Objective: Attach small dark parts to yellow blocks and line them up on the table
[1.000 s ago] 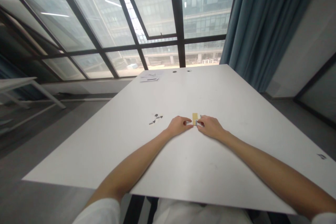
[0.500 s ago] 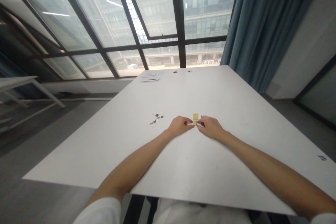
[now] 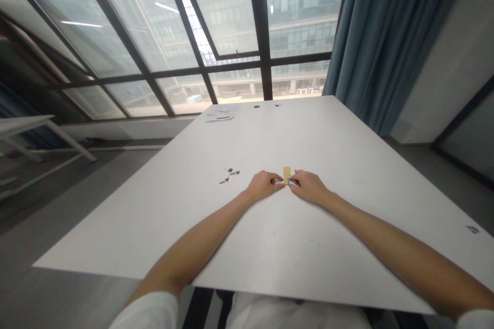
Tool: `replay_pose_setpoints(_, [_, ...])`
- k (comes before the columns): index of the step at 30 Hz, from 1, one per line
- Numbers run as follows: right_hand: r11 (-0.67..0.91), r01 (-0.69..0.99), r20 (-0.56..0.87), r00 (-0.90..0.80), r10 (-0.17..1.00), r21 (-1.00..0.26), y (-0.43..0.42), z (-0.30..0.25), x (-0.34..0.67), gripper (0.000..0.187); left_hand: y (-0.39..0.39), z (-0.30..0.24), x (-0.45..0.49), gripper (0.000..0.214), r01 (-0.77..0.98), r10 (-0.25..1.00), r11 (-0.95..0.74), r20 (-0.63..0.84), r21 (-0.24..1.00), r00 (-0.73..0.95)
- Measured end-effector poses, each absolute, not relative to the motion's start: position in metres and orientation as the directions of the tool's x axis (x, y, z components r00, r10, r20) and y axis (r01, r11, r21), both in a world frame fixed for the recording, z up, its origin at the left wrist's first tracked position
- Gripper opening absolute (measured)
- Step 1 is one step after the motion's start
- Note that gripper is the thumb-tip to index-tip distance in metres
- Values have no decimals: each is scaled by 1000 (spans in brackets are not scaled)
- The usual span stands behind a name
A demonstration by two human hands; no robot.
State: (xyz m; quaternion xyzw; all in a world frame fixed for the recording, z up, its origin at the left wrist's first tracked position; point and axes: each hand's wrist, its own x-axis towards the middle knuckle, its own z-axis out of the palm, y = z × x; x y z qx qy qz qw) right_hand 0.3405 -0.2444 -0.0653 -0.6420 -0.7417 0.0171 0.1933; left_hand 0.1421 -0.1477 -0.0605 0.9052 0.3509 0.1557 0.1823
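In the middle of the white table [image 3: 328, 133], your left hand [image 3: 263, 185] and your right hand [image 3: 311, 187] meet at a small yellow block [image 3: 286, 174]. The fingers of both hands are curled in and pinch the near end of the block from each side. It lies flat on the table, with its far end sticking out past your fingertips. A few tiny dark pieces [image 3: 229, 175] lie to the left, near your left hand. Some papers [image 3: 221, 113] sit at the far edge.
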Motion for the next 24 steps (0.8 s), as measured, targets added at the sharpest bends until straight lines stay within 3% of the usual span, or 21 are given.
replay_pose_setpoints(18, [159, 944, 230, -93, 969, -288, -244, -64, 338, 16, -148, -58, 141, 36, 599, 699, -675, 116, 430, 705])
replay_pose_setpoints(24, [218, 882, 310, -87, 947, -418, -241, -63, 345, 21, -145, -62, 139, 36, 575, 688, -680, 125, 455, 715])
